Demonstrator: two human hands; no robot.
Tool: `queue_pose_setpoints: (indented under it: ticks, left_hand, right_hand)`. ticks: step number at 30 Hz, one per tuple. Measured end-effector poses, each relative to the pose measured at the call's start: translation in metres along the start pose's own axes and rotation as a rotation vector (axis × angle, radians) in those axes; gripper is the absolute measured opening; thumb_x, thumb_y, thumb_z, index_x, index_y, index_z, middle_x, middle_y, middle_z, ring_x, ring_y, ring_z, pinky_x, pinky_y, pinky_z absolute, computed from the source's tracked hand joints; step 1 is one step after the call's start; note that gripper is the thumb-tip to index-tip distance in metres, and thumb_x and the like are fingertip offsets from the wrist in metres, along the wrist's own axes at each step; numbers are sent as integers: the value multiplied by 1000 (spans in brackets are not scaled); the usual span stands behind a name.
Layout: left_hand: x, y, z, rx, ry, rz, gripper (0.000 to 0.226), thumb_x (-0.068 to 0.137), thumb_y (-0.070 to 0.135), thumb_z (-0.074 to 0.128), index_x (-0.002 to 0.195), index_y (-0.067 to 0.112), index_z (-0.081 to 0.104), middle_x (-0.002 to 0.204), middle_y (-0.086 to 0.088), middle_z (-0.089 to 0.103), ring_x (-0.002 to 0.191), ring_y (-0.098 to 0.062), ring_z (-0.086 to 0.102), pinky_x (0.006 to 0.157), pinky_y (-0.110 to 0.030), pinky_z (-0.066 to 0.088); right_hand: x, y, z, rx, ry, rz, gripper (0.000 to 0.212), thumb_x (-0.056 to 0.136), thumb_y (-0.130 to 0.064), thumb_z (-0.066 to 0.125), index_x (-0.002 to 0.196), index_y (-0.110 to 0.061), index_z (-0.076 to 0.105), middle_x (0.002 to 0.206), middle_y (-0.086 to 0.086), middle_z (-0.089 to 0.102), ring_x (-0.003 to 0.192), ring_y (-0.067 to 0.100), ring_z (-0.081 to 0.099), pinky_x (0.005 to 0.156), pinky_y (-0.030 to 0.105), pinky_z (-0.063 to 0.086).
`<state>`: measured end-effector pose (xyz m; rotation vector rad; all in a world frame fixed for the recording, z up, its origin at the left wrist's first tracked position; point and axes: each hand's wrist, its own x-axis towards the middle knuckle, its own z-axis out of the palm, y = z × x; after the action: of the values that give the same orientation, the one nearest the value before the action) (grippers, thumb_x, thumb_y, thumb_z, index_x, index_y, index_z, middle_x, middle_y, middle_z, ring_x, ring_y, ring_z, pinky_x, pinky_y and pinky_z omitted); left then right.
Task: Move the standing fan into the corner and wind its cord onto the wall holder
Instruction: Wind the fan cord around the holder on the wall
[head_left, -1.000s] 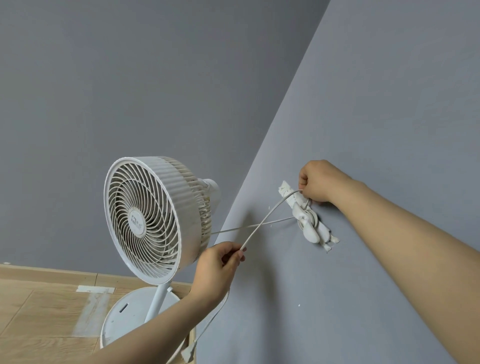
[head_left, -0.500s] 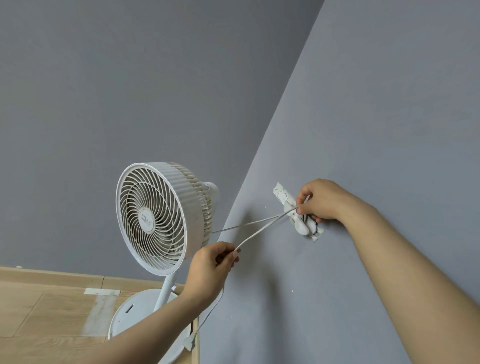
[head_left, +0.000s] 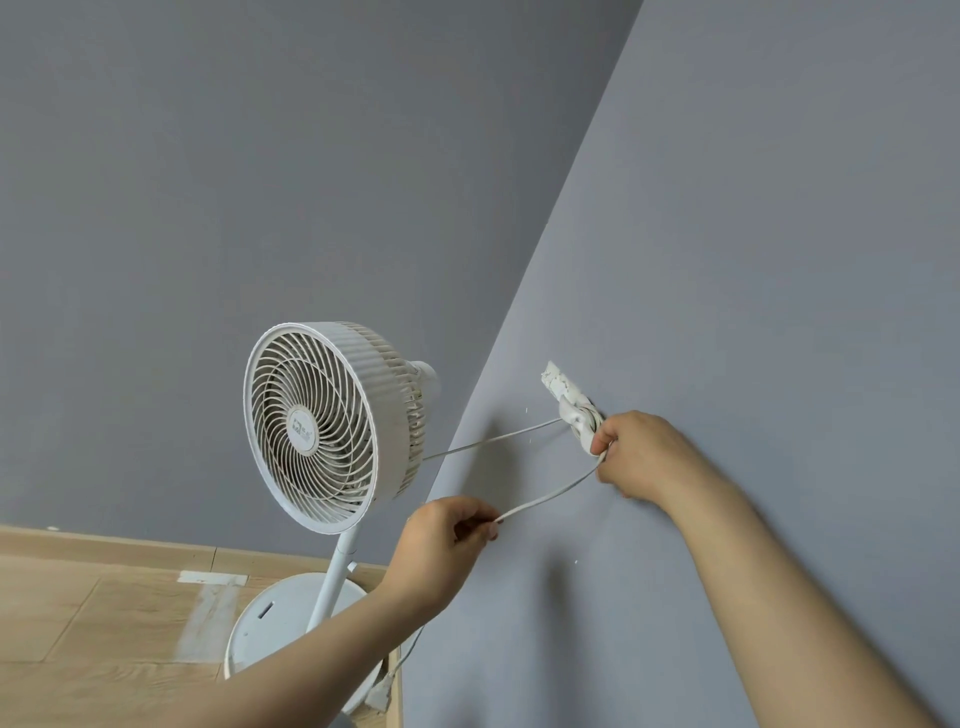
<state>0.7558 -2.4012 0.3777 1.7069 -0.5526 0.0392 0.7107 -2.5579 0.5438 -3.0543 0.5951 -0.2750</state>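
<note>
A white standing fan (head_left: 327, 426) stands in the corner of two grey walls on its round base (head_left: 270, 623). A white cord holder (head_left: 569, 402) is fixed to the right wall, with cord wound round its middle. One strand of the white cord (head_left: 488, 440) runs taut from behind the fan to the holder. My right hand (head_left: 639, 457) grips the cord at the holder's lower end. From there a slack strand (head_left: 550, 496) sags to my left hand (head_left: 441, 535), which pinches it. The loose end with the plug (head_left: 382, 693) hangs below my left forearm.
The wooden floor (head_left: 104, 623) shows at the lower left with a strip of pale tape (head_left: 210, 577) near the skirting. The grey right wall (head_left: 727, 260) runs close along my right arm.
My right hand has moved from the holder's top down to its lower end, carrying the cord round it. The strand to my left hand now sags. The view shifted so the fan sits further right.
</note>
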Motion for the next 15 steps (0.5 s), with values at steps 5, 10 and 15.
queue_pose_setpoints:
  ticks: [5,10,15]
  left_hand:
    - [-3,-1,8,44,-36,-19,18,86,13,61,88,28,71,72,9,69,69,-16,63,72,-30,53]
    - [-1,-5,16,150,-105,-34,20,88,14,56,95,28,70,77,18,68,80,-9,66,78,-31,55]
    - [3,-10,23,218,-176,-49,19,91,14,54,99,21,70,79,16,65,87,-12,66,79,-25,52]
  right_hand:
    - [-11,6,13,30,60,-2,37,82,-8,58,117,-19,65,114,2,67,99,22,63,77,23,46]
    - [-16,3,20,28,85,9,30,83,-13,62,112,-8,66,108,7,69,101,27,64,84,30,52]
    - [-21,4,26,111,134,-17,38,85,-15,62,123,-14,63,117,4,68,110,21,62,90,25,47]
